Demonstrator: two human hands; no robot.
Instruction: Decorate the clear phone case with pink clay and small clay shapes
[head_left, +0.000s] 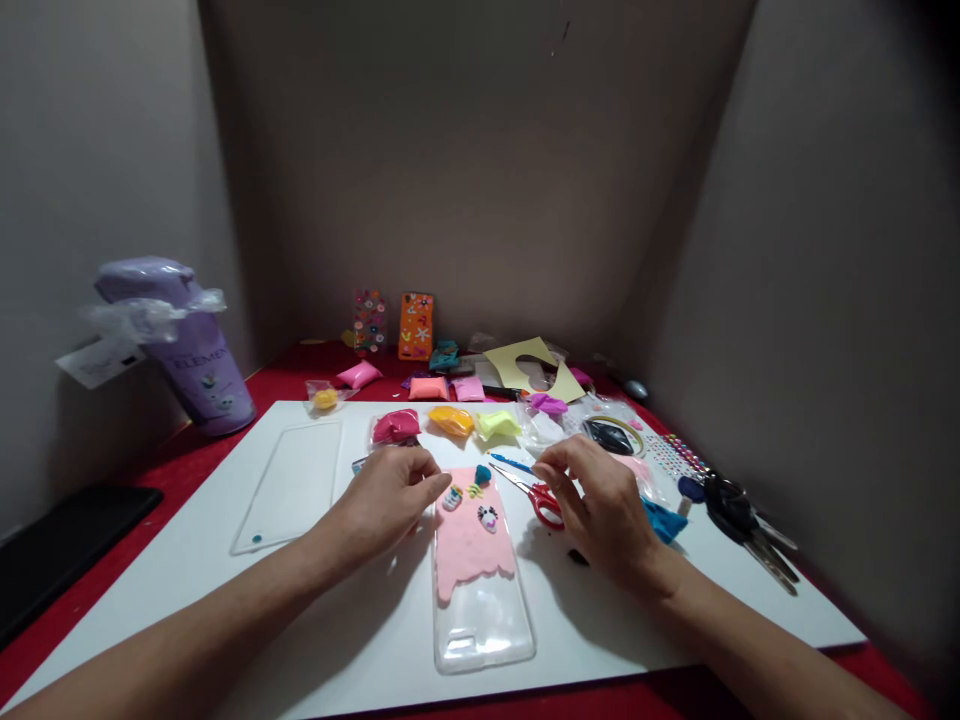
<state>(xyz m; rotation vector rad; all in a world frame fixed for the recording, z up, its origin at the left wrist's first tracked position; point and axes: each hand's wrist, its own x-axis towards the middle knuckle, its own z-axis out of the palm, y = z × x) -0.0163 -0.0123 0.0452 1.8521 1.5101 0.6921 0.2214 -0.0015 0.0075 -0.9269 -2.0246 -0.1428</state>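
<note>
A clear phone case lies in front of me, its upper part covered with pink clay. Small clay pieces sit on the pink: a white animal face, a striped shape, yellow strips and a teal lump. My left hand is closed at the case's upper left edge, thumb against curled fingers; anything inside is hidden. My right hand hovers right of the case in a pinch, and I cannot make out what it holds. Beside it lie red-handled scissors.
Clay packets, including a yellow one, line the back of the white board. At left are another clear case and a purple tumbler. Keys lie right. Two decorated cases, one orange, stand behind.
</note>
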